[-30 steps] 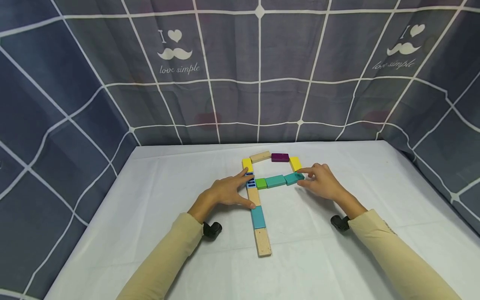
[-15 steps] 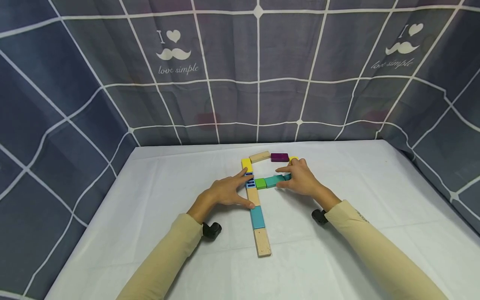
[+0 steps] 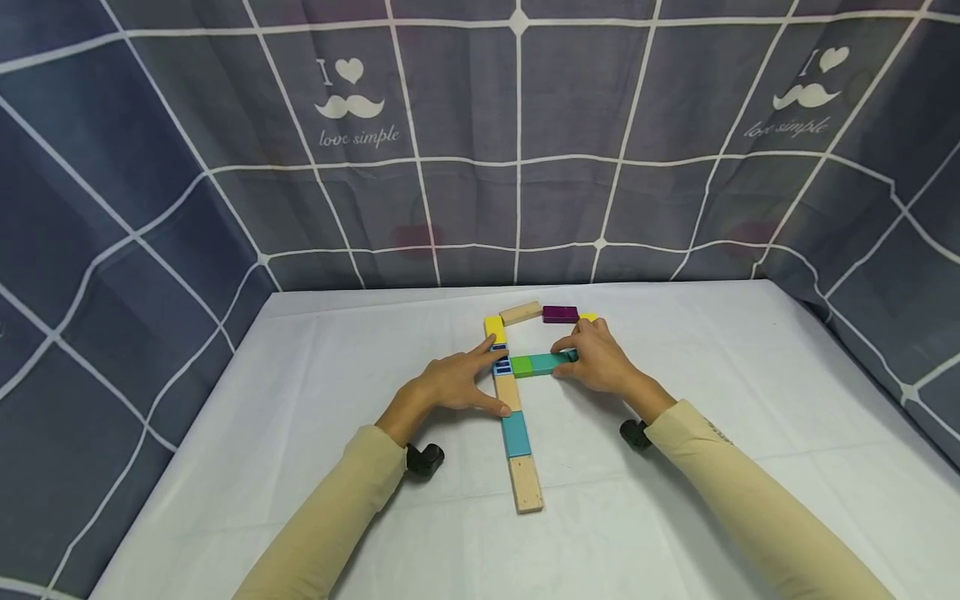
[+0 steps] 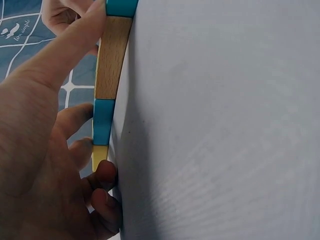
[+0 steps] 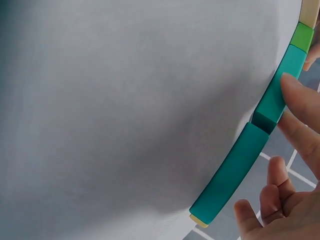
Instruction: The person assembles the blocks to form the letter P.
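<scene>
A column of flat blocks runs down the table in the head view: a yellow block (image 3: 493,327), a patterned blue block (image 3: 502,365), a wooden block (image 3: 507,392), a light blue block (image 3: 516,433) and a wooden block (image 3: 527,483). My left hand (image 3: 461,382) rests along its left side, fingertips at the patterned block, thumb near the upper wooden block's lower end. A green block (image 3: 522,367) and teal block (image 5: 277,92) extend rightward. My right hand (image 3: 596,358) pinches this teal block between thumb and finger. Beyond a small gap lies another teal block (image 5: 230,175), mostly hidden in the head view.
A wooden block (image 3: 521,313) and a purple block (image 3: 560,314) curve across the top, ending at a partly hidden yellow block (image 3: 588,317). All lie on a white cloth-covered table (image 3: 337,350). A grey gridded curtain (image 3: 465,208) surrounds the back and sides.
My right hand has moved left from the outer teal block to the inner one. The inner teal and green blocks now line up straighter. My left hand has stayed put.
</scene>
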Available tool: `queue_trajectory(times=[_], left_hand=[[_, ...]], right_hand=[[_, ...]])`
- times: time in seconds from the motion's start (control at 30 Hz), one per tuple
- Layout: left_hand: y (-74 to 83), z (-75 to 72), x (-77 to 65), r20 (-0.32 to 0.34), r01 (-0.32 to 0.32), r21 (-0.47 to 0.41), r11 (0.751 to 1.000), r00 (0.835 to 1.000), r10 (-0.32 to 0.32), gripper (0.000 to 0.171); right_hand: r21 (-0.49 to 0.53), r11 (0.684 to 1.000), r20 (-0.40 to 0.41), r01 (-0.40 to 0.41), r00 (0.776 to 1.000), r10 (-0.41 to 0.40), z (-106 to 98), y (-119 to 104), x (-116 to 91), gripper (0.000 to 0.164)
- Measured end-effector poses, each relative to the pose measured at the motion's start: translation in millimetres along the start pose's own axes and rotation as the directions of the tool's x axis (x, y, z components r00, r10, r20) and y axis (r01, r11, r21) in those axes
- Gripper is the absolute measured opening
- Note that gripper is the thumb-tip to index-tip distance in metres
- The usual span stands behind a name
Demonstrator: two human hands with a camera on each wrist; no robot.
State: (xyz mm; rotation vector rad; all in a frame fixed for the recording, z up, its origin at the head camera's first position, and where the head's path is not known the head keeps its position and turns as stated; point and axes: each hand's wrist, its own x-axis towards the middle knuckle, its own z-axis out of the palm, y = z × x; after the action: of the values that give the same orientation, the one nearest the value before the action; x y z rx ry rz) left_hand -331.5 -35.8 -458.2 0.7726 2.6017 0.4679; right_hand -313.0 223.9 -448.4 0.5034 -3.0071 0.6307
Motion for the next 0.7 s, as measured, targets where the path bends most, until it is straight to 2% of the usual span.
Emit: queue_trajectory(times=[0.4, 0.7], left_hand=[[0.3, -0.4, -0.2, 0.002, 0.002, -0.008, 1.000, 1.000, -0.002, 0.103], [-0.4, 0.0, 0.9, -0.002, -0.002, 0.004, 1.000, 1.000, 0.002, 0.103]], right_hand=[[0.023, 0.999, 0.009, -0.026, 1.000, 0.026, 0, 3, -3, 0.043], [0.097, 0.994, -0.013, -0.044, 0.999, 0.045, -7, 14, -17, 0.046]])
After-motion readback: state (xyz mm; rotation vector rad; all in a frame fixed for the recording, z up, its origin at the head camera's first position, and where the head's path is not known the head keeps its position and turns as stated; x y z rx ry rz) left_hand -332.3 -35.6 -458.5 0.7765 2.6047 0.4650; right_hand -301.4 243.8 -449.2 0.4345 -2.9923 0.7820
